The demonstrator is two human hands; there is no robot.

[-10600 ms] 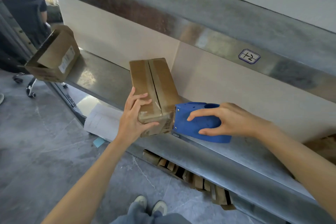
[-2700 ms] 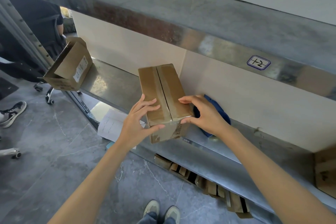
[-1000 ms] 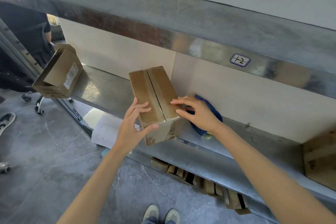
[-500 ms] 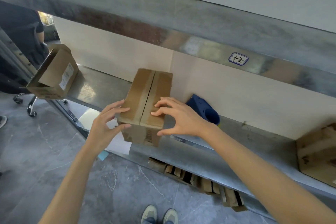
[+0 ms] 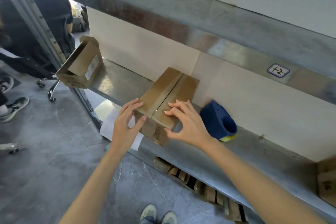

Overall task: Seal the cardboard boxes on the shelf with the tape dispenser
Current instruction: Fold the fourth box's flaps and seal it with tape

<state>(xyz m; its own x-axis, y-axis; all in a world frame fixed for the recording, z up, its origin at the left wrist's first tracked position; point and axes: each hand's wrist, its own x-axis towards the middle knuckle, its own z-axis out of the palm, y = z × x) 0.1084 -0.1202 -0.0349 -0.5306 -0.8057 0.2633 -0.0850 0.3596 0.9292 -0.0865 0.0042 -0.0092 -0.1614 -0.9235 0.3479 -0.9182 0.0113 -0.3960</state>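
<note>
A closed brown cardboard box (image 5: 169, 92) lies on the metal shelf (image 5: 118, 82), its near end over the front edge, with tape along its top seam. My left hand (image 5: 125, 125) grips its near left corner, fingers on top and thumb on the front face. My right hand (image 5: 187, 125) holds the near right corner, fingertips spread on the top flap and thumb by the side. The blue tape dispenser (image 5: 218, 122) rests on the shelf just right of my right hand, untouched.
An open cardboard box (image 5: 81, 67) sits tilted at the shelf's left end. Another box (image 5: 327, 180) stands at the far right. A paper sheet (image 5: 111, 123) lies below the shelf and flattened cardboard (image 5: 200, 185) beneath it. A seated person (image 5: 49, 16) is at left.
The dispenser was set down on the shelf by my right hand, which moved onto the box. Both hands turned the box so its far end now points right.
</note>
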